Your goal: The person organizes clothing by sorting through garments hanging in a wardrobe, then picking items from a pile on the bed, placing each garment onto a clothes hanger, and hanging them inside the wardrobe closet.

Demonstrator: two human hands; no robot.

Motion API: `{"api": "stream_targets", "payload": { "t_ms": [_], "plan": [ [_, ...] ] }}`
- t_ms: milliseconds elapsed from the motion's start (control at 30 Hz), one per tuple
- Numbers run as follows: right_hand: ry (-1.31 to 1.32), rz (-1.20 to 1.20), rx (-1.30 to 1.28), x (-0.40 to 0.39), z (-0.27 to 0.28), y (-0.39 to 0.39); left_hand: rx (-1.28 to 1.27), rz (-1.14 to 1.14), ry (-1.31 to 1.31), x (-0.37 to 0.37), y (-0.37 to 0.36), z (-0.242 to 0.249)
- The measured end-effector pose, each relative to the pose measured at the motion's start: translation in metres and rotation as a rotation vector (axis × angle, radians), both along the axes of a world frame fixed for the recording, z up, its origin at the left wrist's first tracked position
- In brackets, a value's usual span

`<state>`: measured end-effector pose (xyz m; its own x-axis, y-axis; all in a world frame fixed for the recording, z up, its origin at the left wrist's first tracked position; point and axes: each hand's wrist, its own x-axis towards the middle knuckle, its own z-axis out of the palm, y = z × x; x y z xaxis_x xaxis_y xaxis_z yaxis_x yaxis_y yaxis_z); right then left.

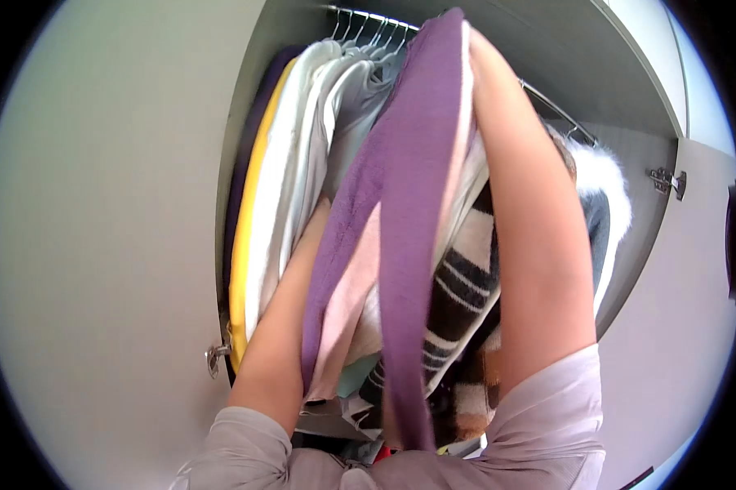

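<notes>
A purple garment [421, 155] with a pale pink inner side hangs in long folds at the middle of the view, close to me. My right arm reaches up behind its top edge, and the garment hangs from where that hand is; the fingers are hidden behind the cloth. My left arm reaches in between the purple garment and a row of white and grey clothes [306, 139]. Only the wrist of my left hand [324, 209] shows, and its fingers are out of sight. Beside the purple garment is a brown, black and cream patterned garment [458, 298].
Several white hangers [372, 45] hang on the wardrobe rod [388, 20]. At the left are a yellow garment [249, 220] and a dark one. A white fluffy garment [604, 175] hangs at the right. Open doors flank the wardrobe, with a hinge [668, 183] on the right.
</notes>
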<state>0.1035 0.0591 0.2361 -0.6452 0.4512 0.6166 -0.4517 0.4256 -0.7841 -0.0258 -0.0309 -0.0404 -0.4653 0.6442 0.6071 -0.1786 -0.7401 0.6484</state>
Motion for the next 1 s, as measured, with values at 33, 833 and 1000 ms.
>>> {"api": "stream_targets", "payload": {
  "t_ms": [33, 833, 1000],
  "plan": [
    [-0.005, -0.023, 0.013, -0.014, 0.007, 0.011, 0.004, -0.018, -0.013, -0.001, -0.002, 0.000],
    [-0.224, -0.580, 0.526, 0.026, -0.333, -0.025, -0.302, 0.678, 0.346, -0.028, 0.021, -0.194],
    [0.586, -0.441, 0.525, 0.065, -0.235, -0.057, -0.409, 0.179, 0.198, 0.008, 0.049, -0.246]
  ]
}}
